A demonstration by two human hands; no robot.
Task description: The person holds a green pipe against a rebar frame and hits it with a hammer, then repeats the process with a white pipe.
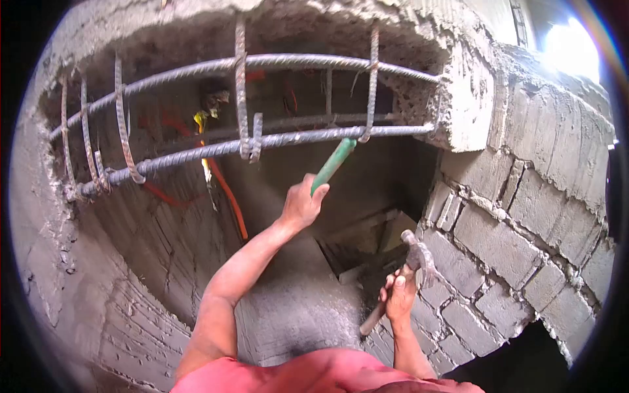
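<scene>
My left hand (301, 204) is raised and closed around a green-handled tool (333, 164) whose tip points up at the lower rebar (288, 139) of an exposed steel cage. The cage sits in a broken concrete beam (458, 98) overhead, with horizontal bars and several rusty stirrups (241, 85). Lower right, my right hand (400, 296) grips a hammer (414, 267) by its wooden handle, head up, close to the block wall (517, 229).
A grey block wall with thick mortar joints fills the right side. A rough plastered wall (98, 288) curves on the left. Orange conduit (226, 190) and a yellow scrap hang behind the bars. Below lies a dark opening with boards (367, 242).
</scene>
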